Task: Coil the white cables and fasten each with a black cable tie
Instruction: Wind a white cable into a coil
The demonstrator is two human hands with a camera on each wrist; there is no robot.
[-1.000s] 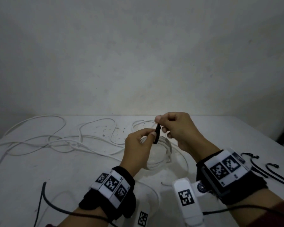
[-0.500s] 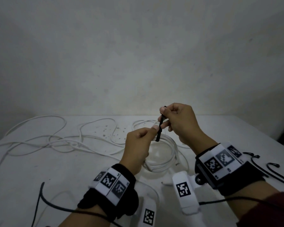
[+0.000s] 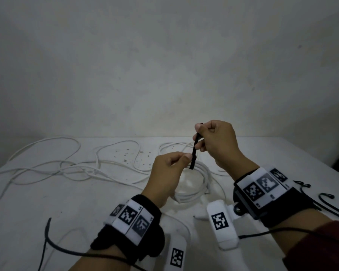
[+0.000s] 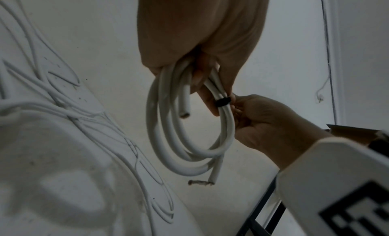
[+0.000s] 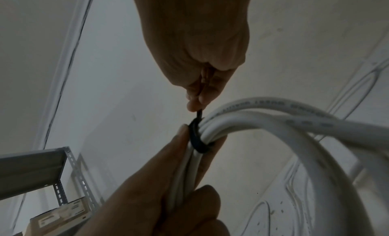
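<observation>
A: Start at the grip. What does each hand have?

B: The left hand (image 3: 169,173) grips the coiled white cable (image 4: 189,131), its fingers curled round the bunched turns so they cannot spring apart. The thumb tip sits right beside the loop of the black cable tie (image 5: 196,139), which I judge is there to brace the bundle against the pull.

A: And the right hand?

B: The right hand (image 3: 216,142) pinches the free tail of the tie between thumb and forefinger, above the left hand. The tail runs nearly upright from the loop up into the pinch. That fits drawing the tie tight; the loop already sits close round the strands in the right wrist view.

A: Where is the coil itself?

B: Held up off the desk (image 3: 47,202), hanging below the left hand near the middle of the scene. In the left wrist view two cut ends stick out, one inside the ring and one at its bottom, so the band probably has to clamp hard to keep them in.

A: What lies further out?

B: To the far left, loose white cables (image 3: 67,165) sprawl tangled across the desk, not yet coiled. At the right edge lie spare black cable ties (image 3: 329,202), well apart from the hands, within reach for the next bundle.

A: So how far along?

B: My guess: one coil is being fastened, much cable left.
</observation>
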